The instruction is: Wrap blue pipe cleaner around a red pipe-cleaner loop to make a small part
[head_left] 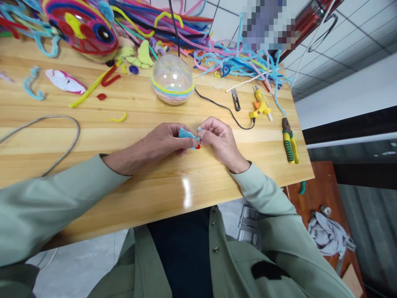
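My left hand [169,142] pinches a small light-blue fuzzy piece [185,133] between thumb and fingers, over the middle of the wooden table [155,186]. A bit of red [197,146] shows at the right end of the piece. My right hand [218,140] is close beside it on the right, its thumb and forefinger pinched on a tiny light-blue tip. Whether that tip is joined to the blue piece is too small to tell. Behind my hands sits a clear round ball [173,76] with yellow, blue and pink bands around its lower part.
Yellow glue gun [261,105], small snips [236,100] and pliers [289,142] lie on the right. Coloured fuzzy stems [192,29] pile along the back. A decorated round head [82,27] stands back left. A grey cable [76,124] loops at left; a black cord reaches the glue gun.
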The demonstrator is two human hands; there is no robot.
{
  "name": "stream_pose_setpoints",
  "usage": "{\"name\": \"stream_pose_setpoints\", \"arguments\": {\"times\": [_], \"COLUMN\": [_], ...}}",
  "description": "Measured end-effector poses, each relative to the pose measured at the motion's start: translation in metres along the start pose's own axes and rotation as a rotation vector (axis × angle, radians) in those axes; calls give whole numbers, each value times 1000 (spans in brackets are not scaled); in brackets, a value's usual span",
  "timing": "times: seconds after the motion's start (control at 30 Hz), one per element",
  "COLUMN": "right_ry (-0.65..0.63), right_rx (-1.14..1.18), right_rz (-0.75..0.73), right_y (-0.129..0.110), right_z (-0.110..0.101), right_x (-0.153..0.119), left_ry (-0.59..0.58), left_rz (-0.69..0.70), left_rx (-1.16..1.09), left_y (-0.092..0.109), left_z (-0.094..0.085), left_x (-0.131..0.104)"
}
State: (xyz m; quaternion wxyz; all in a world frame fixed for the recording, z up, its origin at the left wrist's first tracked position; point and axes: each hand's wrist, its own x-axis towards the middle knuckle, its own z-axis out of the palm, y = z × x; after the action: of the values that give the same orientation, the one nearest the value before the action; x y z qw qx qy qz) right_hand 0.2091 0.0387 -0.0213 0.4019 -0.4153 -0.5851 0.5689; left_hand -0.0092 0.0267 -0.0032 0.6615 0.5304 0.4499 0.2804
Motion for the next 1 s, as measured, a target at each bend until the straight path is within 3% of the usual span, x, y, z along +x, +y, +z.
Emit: {"name": "stream_pose_setpoints", "arguments": {"times": [0.13, 0.33, 0.53, 0.83, 1.0], "right_ry": [68, 182, 207, 237, 177], "right_rx": [-317, -748, -985, -889, -591], "right_rz": [-176, -518, -647, -526, -261], "right_y": [-4, -3, -1, -7, -16], "right_z": [-2, 1, 6, 8, 6], "right_x": [-4, -9, -10, -11, -5], "left_ry": [130, 276, 312, 314, 310], "left_rz": [29, 177, 250, 301, 294], "left_rx": [126, 326, 437, 473, 510], "left_y": [1, -3, -9, -19, -21], "left_z": [4, 9, 12, 8, 8], "left_x": [-3, -6, -8, -2, -2]}}
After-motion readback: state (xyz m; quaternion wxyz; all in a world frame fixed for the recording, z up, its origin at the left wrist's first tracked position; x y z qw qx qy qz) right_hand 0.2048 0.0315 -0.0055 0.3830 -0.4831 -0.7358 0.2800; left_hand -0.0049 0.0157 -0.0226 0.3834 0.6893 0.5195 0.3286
